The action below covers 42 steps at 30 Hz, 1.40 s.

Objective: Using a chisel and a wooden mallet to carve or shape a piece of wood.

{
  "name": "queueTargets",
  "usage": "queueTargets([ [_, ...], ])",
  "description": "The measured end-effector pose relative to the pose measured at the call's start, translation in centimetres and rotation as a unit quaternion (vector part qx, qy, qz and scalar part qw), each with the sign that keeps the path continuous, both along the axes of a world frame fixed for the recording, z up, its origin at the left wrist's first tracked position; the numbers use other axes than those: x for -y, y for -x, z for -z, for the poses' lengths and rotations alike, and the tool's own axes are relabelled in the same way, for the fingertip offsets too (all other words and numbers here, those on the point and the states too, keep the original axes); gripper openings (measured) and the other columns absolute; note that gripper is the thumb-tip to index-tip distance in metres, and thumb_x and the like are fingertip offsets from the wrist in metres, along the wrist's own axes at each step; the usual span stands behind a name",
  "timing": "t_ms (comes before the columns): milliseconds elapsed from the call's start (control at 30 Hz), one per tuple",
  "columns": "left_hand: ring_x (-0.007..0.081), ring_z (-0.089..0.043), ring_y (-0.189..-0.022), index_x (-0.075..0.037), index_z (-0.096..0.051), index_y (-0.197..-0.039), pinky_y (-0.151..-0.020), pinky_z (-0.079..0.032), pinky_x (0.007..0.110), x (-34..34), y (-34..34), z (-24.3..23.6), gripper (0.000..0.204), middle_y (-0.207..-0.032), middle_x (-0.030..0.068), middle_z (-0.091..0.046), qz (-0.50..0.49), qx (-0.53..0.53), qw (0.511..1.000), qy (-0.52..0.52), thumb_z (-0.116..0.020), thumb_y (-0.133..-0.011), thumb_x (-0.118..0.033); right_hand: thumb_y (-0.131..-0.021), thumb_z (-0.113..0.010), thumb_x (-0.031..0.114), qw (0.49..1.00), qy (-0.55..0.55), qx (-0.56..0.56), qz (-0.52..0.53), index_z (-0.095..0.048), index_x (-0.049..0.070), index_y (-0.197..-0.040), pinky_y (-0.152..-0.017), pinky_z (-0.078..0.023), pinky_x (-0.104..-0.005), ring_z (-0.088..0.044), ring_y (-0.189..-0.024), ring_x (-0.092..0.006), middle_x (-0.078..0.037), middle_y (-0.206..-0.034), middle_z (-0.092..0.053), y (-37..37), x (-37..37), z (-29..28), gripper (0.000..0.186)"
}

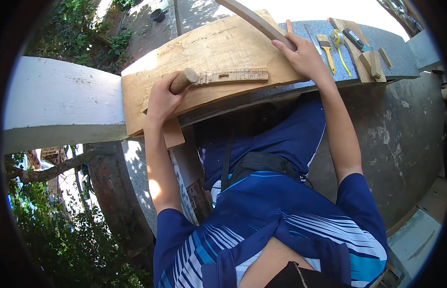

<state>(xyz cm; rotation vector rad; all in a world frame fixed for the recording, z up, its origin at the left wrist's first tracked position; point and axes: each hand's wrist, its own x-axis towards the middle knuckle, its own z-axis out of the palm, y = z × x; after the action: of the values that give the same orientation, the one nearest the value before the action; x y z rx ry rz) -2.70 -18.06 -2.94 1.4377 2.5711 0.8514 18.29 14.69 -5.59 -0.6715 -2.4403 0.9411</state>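
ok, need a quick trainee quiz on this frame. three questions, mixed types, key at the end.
1. What does the left hand hold?
2. True or false: in the picture, the yellow-handled brush lies to the right of the tape measure.
3. Fill in: the carved strip lies on the wide ____.

Key:
1. A round wooden piece.
2. False; it lies to the left.
3. Wooden board.

I lose the wooden bar (256, 20) past the top of my view, the left hand (162, 100) covers part of the round handle (183, 81), and the carved strip (246, 75) bears marks too small to make out.
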Motion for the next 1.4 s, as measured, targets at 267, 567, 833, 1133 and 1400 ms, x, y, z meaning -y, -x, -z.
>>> queueTargets([
  [267,0.0376,-0.072,-0.095,-0.006,-0.072,-0.118,-0.081,-0.056,0.04,0.2,-1.4,0.6,0.038,-0.101,0.0194,-0.074,-0.061,-0.039,0.997,-0.021,-0.081,-0.081,-0.012,-0.099,-0.061,0.052,0.992,-0.108,0.03,-0.048,-0.072,0.002,-0.096,-0.087,-0.05,-0.049,-0.068,-0.088,-0.0379,-0.018,-0.087,-0.072,0.3,-0.1,0.5,0.051],
  [567,0.0333,-0.072,-0.082,-0.005,-0.073,-0.111,-0.074,-0.054,0.038,-0.9,-2.1,-0.4,0.035,-0.09,0.0174,-0.074,-0.107,-0.03,0.994,0.007,-0.081,-0.089,-0.031,-0.099,-0.06,0.052,0.992,-0.093,0.062,-0.059,-0.073,0.004,-0.1,-0.092,-0.048,-0.0488,-0.068,-0.091,-0.0367,-0.019,-0.09,-0.071,0.2,-0.5,0.4,0.05],
  [833,0.0149,-0.069,-0.077,-0.002,-0.073,-0.109,-0.074,-0.053,0.033,-0.6,-2.9,-0.1,0.029,-0.088,0.0088,-0.077,-0.131,0.036,0.988,-0.07,-0.079,-0.092,-0.025,-0.098,-0.062,0.05,0.991,-0.122,-0.002,-0.06,-0.072,0.001,-0.1,-0.079,-0.053,-0.0488,-0.069,-0.082,-0.0407,-0.022,-0.083,-0.07,0.3,-1.1,2.1,0.051],
  [1133,0.0168,-0.073,-0.098,-0.003,-0.073,-0.114,-0.089,-0.054,0.032,0.7,-3.0,0.1,0.03,-0.104,0.0095,-0.078,-0.116,0.06,0.99,-0.051,-0.079,-0.091,-0.022,-0.098,-0.062,0.05,0.984,-0.158,0.026,-0.078,-0.071,0.002,-0.1,-0.082,-0.053,-0.05,-0.069,-0.086,-0.0415,-0.022,-0.088,-0.071,0.7,-1.0,1.1,0.049],
  [1400,0.0343,-0.072,-0.094,-0.006,-0.071,-0.118,-0.085,-0.055,0.038,0.6,-2.2,-0.4,0.037,-0.103,0.0187,-0.075,-0.101,-0.008,0.995,0.009,-0.081,-0.087,-0.024,-0.098,-0.062,0.049,0.983,-0.158,0.058,-0.067,-0.07,0.002,-0.103,-0.081,-0.053,-0.0495,-0.068,-0.088,-0.0418,-0.023,-0.089,-0.071,0.7,-0.5,0.3,0.049],
])
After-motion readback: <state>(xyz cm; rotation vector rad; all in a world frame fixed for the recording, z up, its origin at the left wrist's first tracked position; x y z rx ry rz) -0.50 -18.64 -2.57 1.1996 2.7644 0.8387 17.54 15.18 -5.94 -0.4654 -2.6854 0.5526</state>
